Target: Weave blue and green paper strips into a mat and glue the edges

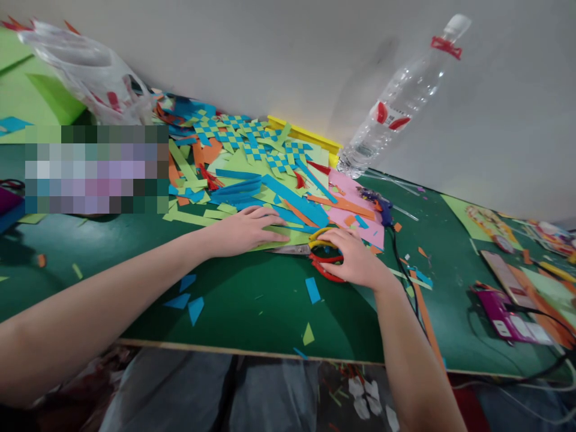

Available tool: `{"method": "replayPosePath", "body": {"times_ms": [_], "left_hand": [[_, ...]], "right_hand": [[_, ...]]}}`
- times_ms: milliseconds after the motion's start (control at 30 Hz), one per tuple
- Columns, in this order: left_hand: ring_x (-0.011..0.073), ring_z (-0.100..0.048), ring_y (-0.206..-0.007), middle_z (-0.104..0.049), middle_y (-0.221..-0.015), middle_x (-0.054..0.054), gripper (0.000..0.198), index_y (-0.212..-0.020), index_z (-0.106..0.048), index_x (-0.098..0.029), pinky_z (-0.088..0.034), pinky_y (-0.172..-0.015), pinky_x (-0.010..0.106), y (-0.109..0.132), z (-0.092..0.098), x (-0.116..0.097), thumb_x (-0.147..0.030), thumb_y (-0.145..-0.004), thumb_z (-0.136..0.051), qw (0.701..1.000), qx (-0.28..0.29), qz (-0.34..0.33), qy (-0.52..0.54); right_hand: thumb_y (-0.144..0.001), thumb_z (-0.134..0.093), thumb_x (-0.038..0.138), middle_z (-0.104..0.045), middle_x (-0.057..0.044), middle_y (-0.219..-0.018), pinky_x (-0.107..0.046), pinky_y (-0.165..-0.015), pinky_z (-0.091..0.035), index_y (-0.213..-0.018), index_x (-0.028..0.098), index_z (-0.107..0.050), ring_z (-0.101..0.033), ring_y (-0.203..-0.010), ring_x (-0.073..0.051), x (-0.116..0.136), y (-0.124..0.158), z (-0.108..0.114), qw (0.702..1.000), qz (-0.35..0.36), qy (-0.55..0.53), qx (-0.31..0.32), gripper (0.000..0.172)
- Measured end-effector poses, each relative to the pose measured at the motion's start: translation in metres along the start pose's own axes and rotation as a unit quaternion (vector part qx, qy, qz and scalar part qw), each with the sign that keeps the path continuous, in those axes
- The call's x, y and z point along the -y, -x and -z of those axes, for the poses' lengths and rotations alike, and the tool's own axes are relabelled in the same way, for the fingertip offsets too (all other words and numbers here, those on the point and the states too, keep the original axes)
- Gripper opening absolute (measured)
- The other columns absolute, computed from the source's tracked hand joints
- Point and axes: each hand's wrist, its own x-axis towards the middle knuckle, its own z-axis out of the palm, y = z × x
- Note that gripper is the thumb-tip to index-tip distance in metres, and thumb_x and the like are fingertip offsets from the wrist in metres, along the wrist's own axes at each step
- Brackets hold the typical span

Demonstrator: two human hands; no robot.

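Observation:
My right hand (360, 258) grips a pair of scissors (292, 249) by the yellow and red handles. The metal blades point left along the near edge of a light green sheet of paper (265, 243). Lying flat on that sheet, with fingers stretched out, is my left hand (243, 231), just left of the blades. Beyond both hands are blue paper strips (297, 201), green strips (220, 213) and woven blue-and-green paper pieces (252, 144). Pink paper (360, 222) shows past my right hand.
A clear plastic bottle (391, 114) stands by the wall, near a yellow tray edge (310, 135). A plastic bag (103, 78) is at the back left. At right, a purple device (499, 315) and cables lie on the green table (270, 312), with paper scraps scattered about.

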Motion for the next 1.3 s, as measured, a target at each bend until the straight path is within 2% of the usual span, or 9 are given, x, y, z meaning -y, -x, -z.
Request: {"method": "replayPosePath", "body": {"times_ms": [500,633,800,933,1100,1300], "left_hand": [[0.0251,-0.036,-0.135,-0.049,-0.143,0.002,0.044,-0.135,-0.052,-0.037,-0.031,-0.111,0.045,-0.002,0.001,-0.002,-0.016,-0.097,-0.042,1.000,0.006,0.000,-0.025],[0.0236,-0.042,-0.130,-0.055,-0.138,0.005,0.038,-0.131,-0.056,-0.030,-0.029,-0.113,0.045,-0.006,0.001,-0.008,-0.018,-0.098,-0.041,0.998,-0.035,0.008,-0.049],[0.0211,-0.050,-0.122,-0.064,-0.124,0.004,0.031,-0.116,-0.064,-0.024,-0.030,-0.111,0.045,-0.006,0.006,-0.008,-0.021,-0.100,-0.038,0.992,-0.106,0.006,-0.061],[0.0222,-0.046,-0.126,-0.061,-0.129,0.005,0.033,-0.117,-0.065,-0.025,-0.032,-0.109,0.041,0.002,0.009,0.000,-0.030,-0.101,-0.036,0.997,-0.072,-0.027,-0.020],[0.0243,-0.037,-0.135,-0.050,-0.142,0.004,0.035,-0.129,-0.058,-0.031,-0.028,-0.112,0.041,0.009,0.009,0.006,-0.037,-0.101,-0.039,1.000,0.001,-0.018,0.007],[0.0242,-0.035,-0.135,-0.047,-0.144,0.003,0.037,-0.136,-0.052,-0.035,-0.025,-0.112,0.040,0.006,0.007,0.005,-0.037,-0.101,-0.038,1.000,0.017,-0.006,-0.005]], "right_hand": [[-0.079,-0.067,0.028,-0.063,-0.006,-0.122,-0.052,-0.108,-0.032,-0.111,0.026,-0.059,-0.057,-0.116,-0.027,0.005,-0.001,0.004,1.000,0.006,-0.020,-0.001,0.033],[-0.078,-0.066,0.028,-0.063,-0.006,-0.122,-0.050,-0.105,-0.035,-0.110,0.026,-0.060,-0.057,-0.116,-0.027,0.004,0.000,0.005,1.000,-0.005,-0.016,-0.005,0.033],[-0.075,-0.066,0.027,-0.062,-0.006,-0.124,-0.049,-0.103,-0.035,-0.112,0.027,-0.058,-0.053,-0.122,-0.028,-0.004,0.002,0.006,1.000,-0.024,-0.004,0.008,0.038],[-0.075,-0.067,0.029,-0.062,-0.006,-0.125,-0.049,-0.102,-0.036,-0.112,0.026,-0.058,-0.053,-0.123,-0.029,-0.009,0.003,0.006,0.999,-0.031,-0.003,0.014,0.039],[-0.077,-0.066,0.029,-0.062,-0.006,-0.125,-0.050,-0.102,-0.036,-0.112,0.026,-0.058,-0.055,-0.120,-0.028,-0.009,0.004,0.009,0.999,-0.043,-0.005,0.020,0.037],[-0.077,-0.066,0.031,-0.063,-0.005,-0.124,-0.049,-0.103,-0.037,-0.111,0.027,-0.058,-0.057,-0.116,-0.027,-0.010,0.006,0.011,0.999,-0.047,-0.006,0.019,0.035]]}}
